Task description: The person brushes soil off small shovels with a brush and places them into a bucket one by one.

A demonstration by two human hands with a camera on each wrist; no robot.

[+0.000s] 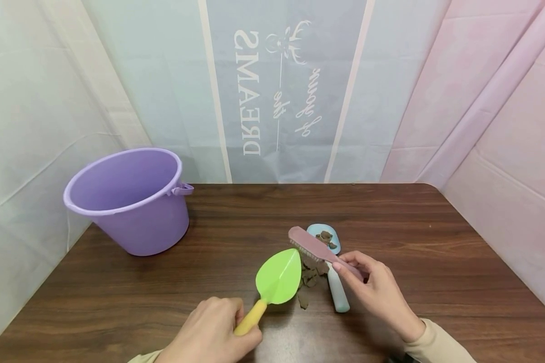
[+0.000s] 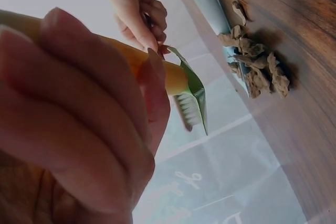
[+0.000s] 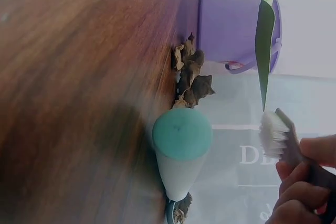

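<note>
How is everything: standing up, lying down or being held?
Purple plastic bucket: upright, open.
Green leaf-shaped trowel with yellow handle: raised, gripped by the left hand.
Pink brush: raised, bristles down, held by the right hand.
Light blue scoop with whitish handle: lying down.
Brown crumpled pieces: loose, some on the scoop, some beside it.

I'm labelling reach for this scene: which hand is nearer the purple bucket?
Left. The left hand, holding the green trowel, is on the near side of the purple bucket, slightly right; the right hand, holding the pink brush, is farther to its right.
</note>
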